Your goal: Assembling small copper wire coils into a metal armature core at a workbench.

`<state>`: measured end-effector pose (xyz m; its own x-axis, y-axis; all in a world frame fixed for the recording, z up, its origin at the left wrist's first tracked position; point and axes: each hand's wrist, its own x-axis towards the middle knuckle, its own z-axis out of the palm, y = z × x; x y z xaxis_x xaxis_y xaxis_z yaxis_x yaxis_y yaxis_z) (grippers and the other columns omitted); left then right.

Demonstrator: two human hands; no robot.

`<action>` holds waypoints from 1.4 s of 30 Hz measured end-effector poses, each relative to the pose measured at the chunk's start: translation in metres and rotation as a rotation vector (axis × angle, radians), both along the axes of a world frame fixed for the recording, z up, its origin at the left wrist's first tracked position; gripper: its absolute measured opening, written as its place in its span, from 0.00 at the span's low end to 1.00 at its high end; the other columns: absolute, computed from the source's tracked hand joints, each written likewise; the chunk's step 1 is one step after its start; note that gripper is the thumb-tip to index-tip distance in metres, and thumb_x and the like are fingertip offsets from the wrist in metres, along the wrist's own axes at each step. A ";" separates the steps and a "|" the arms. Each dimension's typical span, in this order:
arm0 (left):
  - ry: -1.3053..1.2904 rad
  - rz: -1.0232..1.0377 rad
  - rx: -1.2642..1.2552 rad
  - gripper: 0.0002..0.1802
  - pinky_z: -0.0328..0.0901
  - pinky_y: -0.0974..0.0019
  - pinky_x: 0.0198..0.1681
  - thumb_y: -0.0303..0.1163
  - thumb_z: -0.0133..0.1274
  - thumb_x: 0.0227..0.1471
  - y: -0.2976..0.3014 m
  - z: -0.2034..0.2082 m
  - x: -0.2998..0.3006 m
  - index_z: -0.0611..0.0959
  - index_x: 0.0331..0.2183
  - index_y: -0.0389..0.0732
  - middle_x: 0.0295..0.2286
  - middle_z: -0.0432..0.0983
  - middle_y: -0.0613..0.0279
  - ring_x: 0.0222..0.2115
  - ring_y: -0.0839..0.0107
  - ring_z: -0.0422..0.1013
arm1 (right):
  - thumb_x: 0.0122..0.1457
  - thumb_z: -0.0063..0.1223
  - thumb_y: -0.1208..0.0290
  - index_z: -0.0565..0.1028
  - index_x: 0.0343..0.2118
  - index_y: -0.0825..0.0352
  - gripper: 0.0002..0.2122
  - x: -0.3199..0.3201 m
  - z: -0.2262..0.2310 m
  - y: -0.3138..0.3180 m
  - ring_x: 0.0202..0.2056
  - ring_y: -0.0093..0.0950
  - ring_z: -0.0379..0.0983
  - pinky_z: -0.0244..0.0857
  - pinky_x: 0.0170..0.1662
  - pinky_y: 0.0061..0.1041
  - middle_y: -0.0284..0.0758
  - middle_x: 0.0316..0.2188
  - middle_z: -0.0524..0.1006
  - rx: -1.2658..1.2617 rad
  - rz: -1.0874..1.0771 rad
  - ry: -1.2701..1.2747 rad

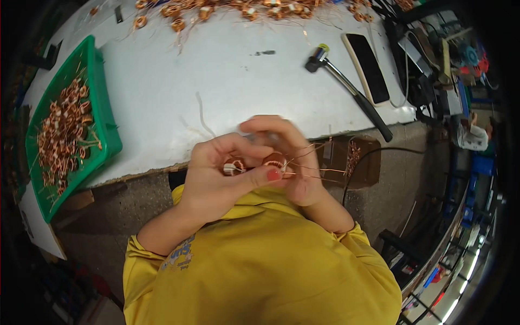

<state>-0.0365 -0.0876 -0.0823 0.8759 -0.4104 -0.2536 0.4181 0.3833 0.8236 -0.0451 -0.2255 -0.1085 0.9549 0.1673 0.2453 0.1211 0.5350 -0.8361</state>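
Both hands meet just in front of my chest, at the near edge of the white table (216,81). My left hand (216,179) pinches a small copper wire coil (234,167) with a white band between thumb and fingers. My right hand (292,157) grips the same coil's round copper part (274,160) from the other side. Thin copper wire ends (317,170) stick out to the right of the fingers. How the coil's two parts join is hidden by the fingers.
A green tray (105,116) at the left holds several copper coils (62,135). More coils (244,10) lie along the table's far edge. A hammer (352,92) and a dark phone (368,67) lie at the right. A cardboard box (352,160) sits below the table edge.
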 end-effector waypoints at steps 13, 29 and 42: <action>-0.012 -0.125 -0.042 0.12 0.65 0.79 0.26 0.12 0.58 0.35 -0.003 0.013 -0.024 0.73 0.24 0.34 0.23 0.72 0.58 0.22 0.76 0.69 | 0.59 0.36 0.72 0.74 0.32 0.72 0.12 -0.018 0.051 -0.037 0.17 0.19 0.62 0.59 0.21 0.16 0.35 0.22 0.73 -0.719 0.043 -0.098; 0.115 -0.167 -0.577 0.14 0.70 0.69 0.24 0.13 0.53 0.38 0.032 -0.022 -0.007 0.71 0.31 0.34 0.28 0.68 0.52 0.28 0.61 0.72 | 0.63 0.33 0.62 0.66 0.24 0.66 0.16 -0.019 0.057 -0.163 0.12 0.13 0.43 0.40 0.15 0.13 0.20 0.09 0.51 -0.436 -0.818 0.081; -0.154 -0.717 -0.154 0.08 0.63 0.78 0.21 0.21 0.57 0.40 0.008 0.006 0.009 0.77 0.28 0.33 0.21 0.73 0.59 0.22 0.73 0.69 | 0.59 0.36 0.68 0.71 0.25 0.69 0.13 0.038 0.069 -0.092 0.16 0.16 0.50 0.45 0.19 0.16 0.24 0.12 0.58 -0.959 -0.383 -0.079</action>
<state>-0.0276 -0.0794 -0.0761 0.4011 -0.9150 -0.0434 0.4929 0.1756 0.8522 -0.0072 -0.3173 -0.0399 0.9723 0.0136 0.2333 0.2156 -0.4376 -0.8729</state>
